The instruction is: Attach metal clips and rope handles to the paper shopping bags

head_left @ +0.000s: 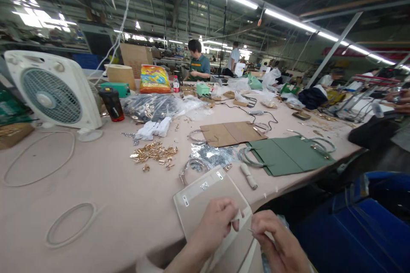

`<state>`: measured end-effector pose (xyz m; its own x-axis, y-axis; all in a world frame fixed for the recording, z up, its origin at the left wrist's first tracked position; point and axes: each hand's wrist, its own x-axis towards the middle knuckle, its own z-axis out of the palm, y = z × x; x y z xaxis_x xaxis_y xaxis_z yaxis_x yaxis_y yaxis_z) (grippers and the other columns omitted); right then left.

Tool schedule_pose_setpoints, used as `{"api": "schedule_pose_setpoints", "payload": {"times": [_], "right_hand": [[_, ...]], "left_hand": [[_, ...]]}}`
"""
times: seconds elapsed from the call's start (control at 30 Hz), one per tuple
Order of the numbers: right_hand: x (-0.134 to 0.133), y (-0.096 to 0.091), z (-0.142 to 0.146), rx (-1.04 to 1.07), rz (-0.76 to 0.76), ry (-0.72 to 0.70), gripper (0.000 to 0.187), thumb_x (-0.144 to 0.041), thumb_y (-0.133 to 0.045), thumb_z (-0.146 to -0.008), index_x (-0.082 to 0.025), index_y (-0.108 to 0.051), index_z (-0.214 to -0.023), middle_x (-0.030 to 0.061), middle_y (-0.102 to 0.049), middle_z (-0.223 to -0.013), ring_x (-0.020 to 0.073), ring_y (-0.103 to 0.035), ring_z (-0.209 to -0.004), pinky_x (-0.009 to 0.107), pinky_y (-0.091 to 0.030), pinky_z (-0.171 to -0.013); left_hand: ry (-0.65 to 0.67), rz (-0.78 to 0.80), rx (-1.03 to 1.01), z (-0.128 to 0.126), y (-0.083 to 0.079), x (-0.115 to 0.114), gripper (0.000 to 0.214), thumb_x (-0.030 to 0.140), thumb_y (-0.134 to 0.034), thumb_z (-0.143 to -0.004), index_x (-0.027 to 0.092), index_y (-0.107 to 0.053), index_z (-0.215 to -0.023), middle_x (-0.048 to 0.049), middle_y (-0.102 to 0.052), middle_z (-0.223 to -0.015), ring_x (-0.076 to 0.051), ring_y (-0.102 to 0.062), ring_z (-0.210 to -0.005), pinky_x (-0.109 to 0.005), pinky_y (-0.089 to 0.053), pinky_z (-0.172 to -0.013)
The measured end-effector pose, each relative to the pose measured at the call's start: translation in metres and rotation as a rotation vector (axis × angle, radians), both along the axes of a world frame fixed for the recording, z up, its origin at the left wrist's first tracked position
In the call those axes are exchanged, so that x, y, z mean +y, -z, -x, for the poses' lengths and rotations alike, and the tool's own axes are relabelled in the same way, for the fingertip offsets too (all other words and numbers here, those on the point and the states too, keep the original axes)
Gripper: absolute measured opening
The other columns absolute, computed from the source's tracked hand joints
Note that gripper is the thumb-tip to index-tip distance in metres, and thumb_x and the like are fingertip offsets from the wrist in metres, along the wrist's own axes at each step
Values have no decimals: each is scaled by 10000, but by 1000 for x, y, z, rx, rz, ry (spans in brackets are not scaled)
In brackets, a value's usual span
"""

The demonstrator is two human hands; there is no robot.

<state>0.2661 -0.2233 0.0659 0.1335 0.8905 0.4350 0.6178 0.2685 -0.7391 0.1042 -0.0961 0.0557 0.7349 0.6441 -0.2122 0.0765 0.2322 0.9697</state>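
Observation:
A beige bag panel (195, 209) lies at the front edge of the table, with small metal fittings along its far side. Over the panel, my left hand (219, 219) is closed, with a small pale bit showing at its fingertips. Beside it, my right hand (277, 239) pinches something thin and tiny near the panel's right edge. What either hand holds is too small to name. Just beyond the panel are a clear-wrapped handle (192, 170) and a rolled beige piece (248, 176).
Gold metal fittings (153, 153) are heaped mid-table. A green bag piece (291, 153) and a brown one (232, 133) lie to the right. A fan (51, 89) and a dark tumbler (111, 104) stand left. Low at right is a blue bin (349, 230). A person (198, 64) works behind.

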Motion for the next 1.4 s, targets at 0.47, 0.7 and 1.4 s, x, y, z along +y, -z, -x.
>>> {"api": "schedule_pose_setpoints", "payload": {"times": [0.47,0.7,1.4], "right_hand": [[174,-12,-45,-78,421,-290,247,-406,-603,-983,-196,-710,-912,101,-603,-1300,240,-576,-1229,411,-454,-1073],[199,-3,-48,-130,488,-423,204,-358,-628,-963,-193,-725,-894,82,-634,-1205,214,-626,-1117,361,-483,-1013],[206,32,-55,-18,453,-401,182,-375,-772,-850,-204,-753,-910,89,-590,-1278,250,-594,-1137,398,-469,-1020]], "left_hand": [[-59,-602,428,-4,35,12,323,343,-446,-998,208,-689,-833,-50,-735,-797,-190,-652,-732,-284,-361,-667],[-48,-590,458,-4,35,15,338,362,-438,-1010,233,-705,-850,-44,-747,-796,-200,-665,-725,-296,-351,-659],[-61,-605,412,-2,39,14,314,355,-446,-1015,241,-693,-858,-19,-752,-836,-186,-674,-775,-271,-385,-693]]}}
